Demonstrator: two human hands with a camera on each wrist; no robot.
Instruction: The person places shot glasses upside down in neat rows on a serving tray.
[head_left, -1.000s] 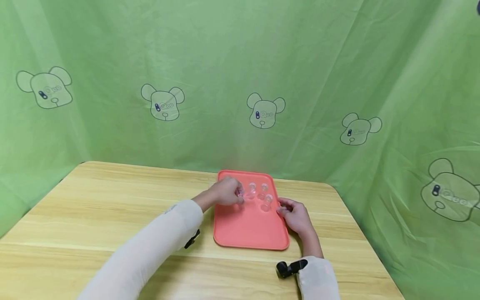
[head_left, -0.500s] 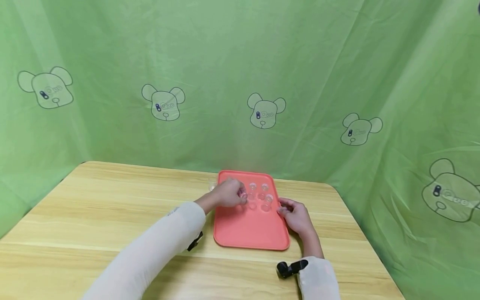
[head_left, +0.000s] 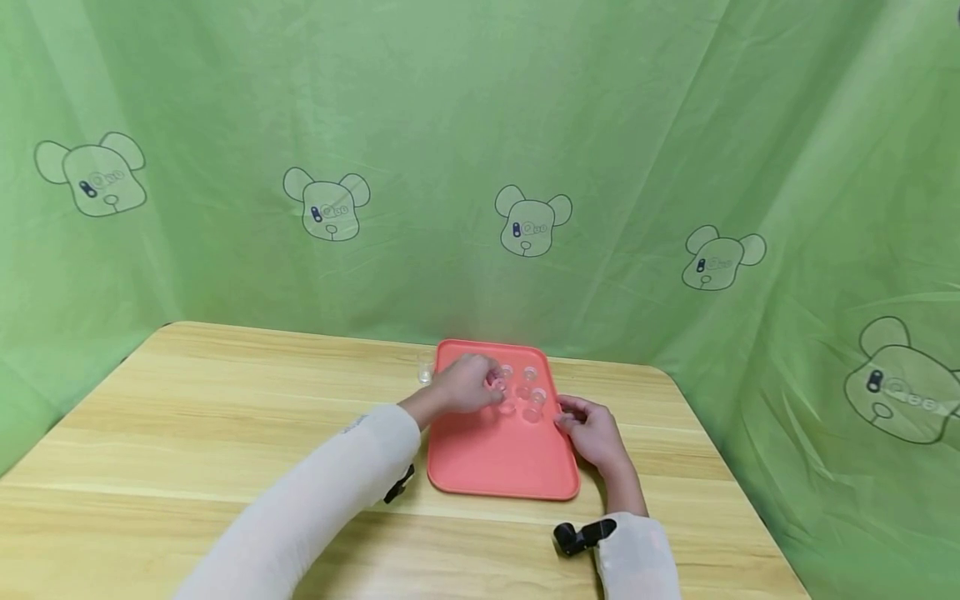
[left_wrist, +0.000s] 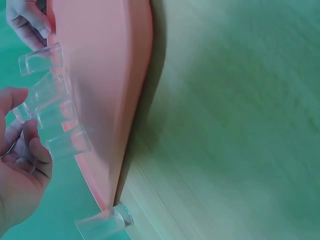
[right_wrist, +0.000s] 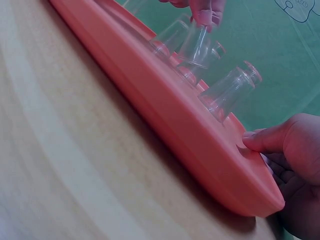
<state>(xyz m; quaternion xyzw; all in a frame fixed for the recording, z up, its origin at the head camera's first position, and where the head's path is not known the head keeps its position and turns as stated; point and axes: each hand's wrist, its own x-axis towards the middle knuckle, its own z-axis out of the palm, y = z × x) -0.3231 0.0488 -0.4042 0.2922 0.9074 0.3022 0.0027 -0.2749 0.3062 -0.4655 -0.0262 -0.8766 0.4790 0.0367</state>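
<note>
My left hand reaches over the pink tray from its left side. Between thumb and fingers it pinches the narrow end of a clear shot glass, wide end down. Close around that glass, several similar clear glasses stand on the tray, among them one glass at the right that looks upside down. My right hand grips the tray's right edge, its thumb on top of the rim. In the head view, fingers partly hide the held glass.
A single clear glass stands on the wooden table beside the tray's far left edge. A green curtain with printed bear heads hangs behind and along the sides of the table.
Holding a glass, my left hand has shifted a little to the right over the tray. The glass left of the tray shows more fully. My right hand stays on the rim.
</note>
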